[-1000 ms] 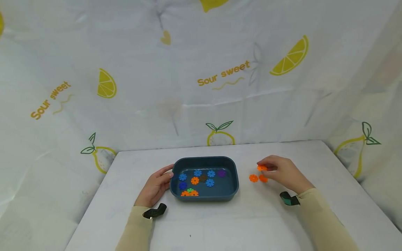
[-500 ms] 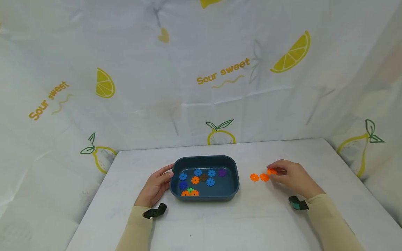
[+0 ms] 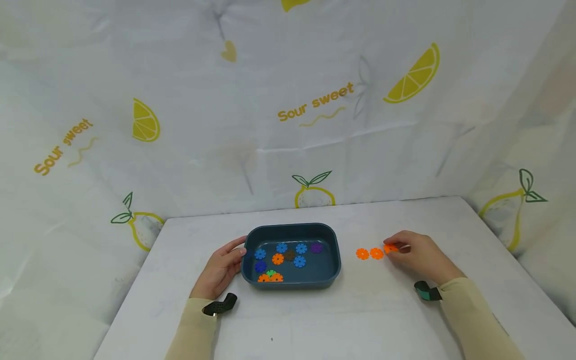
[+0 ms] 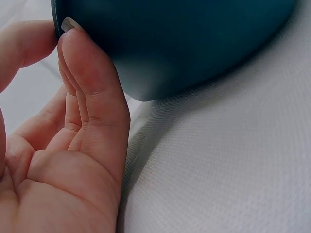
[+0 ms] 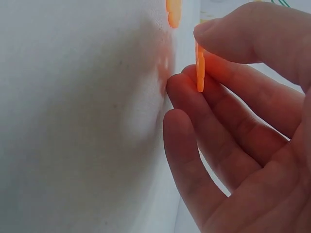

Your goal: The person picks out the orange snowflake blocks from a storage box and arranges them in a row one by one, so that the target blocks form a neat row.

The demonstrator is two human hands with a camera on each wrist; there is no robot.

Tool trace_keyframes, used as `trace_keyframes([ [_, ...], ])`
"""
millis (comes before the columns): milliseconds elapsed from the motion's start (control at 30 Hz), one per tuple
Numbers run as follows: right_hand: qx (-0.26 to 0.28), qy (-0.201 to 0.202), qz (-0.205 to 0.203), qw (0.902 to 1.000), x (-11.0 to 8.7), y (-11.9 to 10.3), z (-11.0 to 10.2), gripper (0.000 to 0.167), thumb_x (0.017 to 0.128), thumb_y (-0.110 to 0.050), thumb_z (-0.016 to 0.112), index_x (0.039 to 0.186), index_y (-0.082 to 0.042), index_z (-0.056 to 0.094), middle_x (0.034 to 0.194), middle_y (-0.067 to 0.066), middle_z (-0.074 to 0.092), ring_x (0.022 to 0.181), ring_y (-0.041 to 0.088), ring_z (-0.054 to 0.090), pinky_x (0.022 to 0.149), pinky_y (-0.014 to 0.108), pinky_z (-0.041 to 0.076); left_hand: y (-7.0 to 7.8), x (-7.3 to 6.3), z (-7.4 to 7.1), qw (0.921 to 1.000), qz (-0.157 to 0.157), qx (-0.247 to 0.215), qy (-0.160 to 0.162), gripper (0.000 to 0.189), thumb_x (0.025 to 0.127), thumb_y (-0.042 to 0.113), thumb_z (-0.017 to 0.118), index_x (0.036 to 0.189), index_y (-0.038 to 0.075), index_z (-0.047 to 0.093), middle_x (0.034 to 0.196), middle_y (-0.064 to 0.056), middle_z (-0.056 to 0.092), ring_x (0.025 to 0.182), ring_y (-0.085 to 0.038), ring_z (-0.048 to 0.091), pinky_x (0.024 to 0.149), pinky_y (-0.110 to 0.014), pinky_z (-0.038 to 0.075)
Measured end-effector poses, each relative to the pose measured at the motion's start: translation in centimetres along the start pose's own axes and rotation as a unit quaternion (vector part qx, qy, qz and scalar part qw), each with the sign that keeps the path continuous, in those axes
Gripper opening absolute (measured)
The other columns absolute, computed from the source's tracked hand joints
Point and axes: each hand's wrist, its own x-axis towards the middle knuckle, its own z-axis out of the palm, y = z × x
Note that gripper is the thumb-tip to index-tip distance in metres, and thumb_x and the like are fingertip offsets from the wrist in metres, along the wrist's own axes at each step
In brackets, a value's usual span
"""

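A dark blue plastic basin [image 3: 292, 285] sits on the white table, with several notched snowflake discs in it: blue ones, a purple disc [image 3: 316, 248], a brown disc [image 3: 290, 255], a green one and some orange ones. My left hand [image 3: 219, 270] holds the basin at its left end; in the left wrist view the thumb [image 4: 90, 63] lies against the wall by the rim. To the right, my right hand [image 3: 420, 255] pinches an orange snowflake disc [image 5: 200, 68] between thumb and fingers, on edge and close over the table in the right wrist view.
Two more orange discs, a left one [image 3: 362, 254] and a right one [image 3: 376, 253], lie side by side on the table [image 3: 333, 325] between basin and right hand. A white curtain [image 3: 216, 125] with lemon prints hangs behind the table's back edge.
My right hand has moved to the right and slightly down with its orange disc, uncovering the two discs on the table. The left hand keeps its hold on the basin.
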Motion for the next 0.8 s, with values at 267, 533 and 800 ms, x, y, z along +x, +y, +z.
trace_keyframes([
  [267, -0.013, -0.004, 0.002, 0.9999, 0.05, 0.49, 0.21, 0.030, 0.097, -0.021, 0.081, 0.125, -0.012, 0.078, 0.125, 0.007, 0.076, 0.109, 0.026, 0.071, 0.092, 0.040, 0.061, 0.08, -0.38, 0.27, 1.0000, -0.003, 0.008, 0.003, 0.055, 0.105, 0.022, 0.071, 0.157, 0.013, 0.054, 0.144, -0.010, 0.069, 0.111, -0.019, 0.070, 0.098, -0.029, 0.061],
  [533, -0.017, -0.002, 0.002, 0.9999, 0.29, 0.58, 0.32, 0.029, 0.096, -0.019, 0.080, 0.124, -0.014, 0.078, 0.125, 0.005, 0.076, 0.108, 0.024, 0.070, 0.089, 0.032, 0.059, 0.23, -0.27, 0.21, 1.0000, 0.003, 0.009, 0.002, 0.057, 0.105, 0.024, 0.073, 0.157, 0.014, 0.054, 0.144, -0.009, 0.069, 0.113, -0.020, 0.070, 0.099, -0.030, 0.061],
  [800, -0.012, 0.000, -0.006, 0.9999, 0.18, 0.10, 0.38, 0.027, 0.094, -0.016, 0.082, 0.121, -0.013, 0.079, 0.122, 0.004, 0.077, 0.106, 0.022, 0.070, 0.088, 0.032, 0.058, 0.17, -0.23, 0.16, 1.0000, 0.000, 0.005, 0.002, 0.055, 0.106, 0.023, 0.071, 0.157, 0.014, 0.054, 0.142, -0.008, 0.070, 0.112, -0.018, 0.070, 0.098, -0.029, 0.061],
])
